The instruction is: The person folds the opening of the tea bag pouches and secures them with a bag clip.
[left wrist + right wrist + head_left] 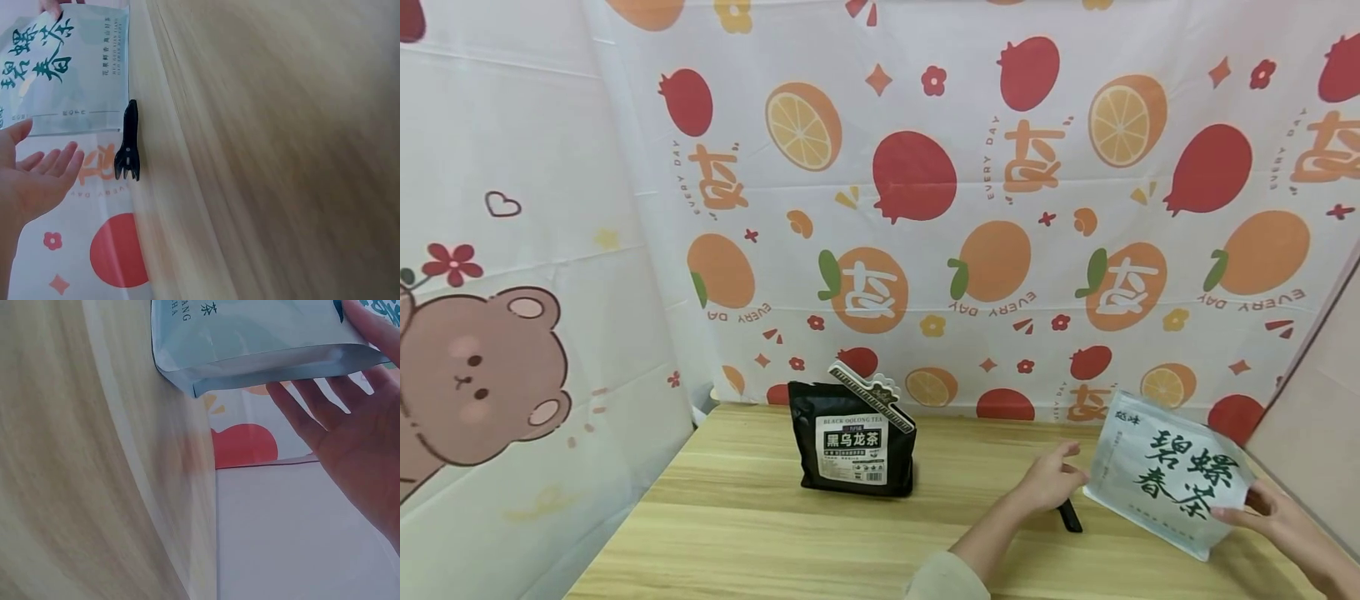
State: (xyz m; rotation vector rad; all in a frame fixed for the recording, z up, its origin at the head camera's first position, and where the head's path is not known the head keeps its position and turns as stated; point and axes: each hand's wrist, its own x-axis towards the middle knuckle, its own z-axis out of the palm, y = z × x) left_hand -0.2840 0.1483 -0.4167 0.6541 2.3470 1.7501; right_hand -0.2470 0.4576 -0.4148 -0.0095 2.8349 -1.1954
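At the right of the table, my right hand (1273,521) holds a pale blue-green tea bag (1165,475) by its right side. The thumb lies on the printed front and the fingers are at the side and back, as the right wrist view shows. The bag stands tilted, dark green characters facing me. My left hand (1051,479) hovers left of the bag with fingers spread and holds nothing; its palm shows in the left wrist view. Beneath it lies a slim black object (128,144) with a pronged end, close to the bag's lower left corner. Its kind is unclear.
A black oolong tea bag (850,450) stands at the back middle of the wooden table (760,533). A long decorated clip (876,396) sits slanted across its top. Behind hangs a fruit-print cloth (917,275), with a bear-print cloth (550,250) at left.
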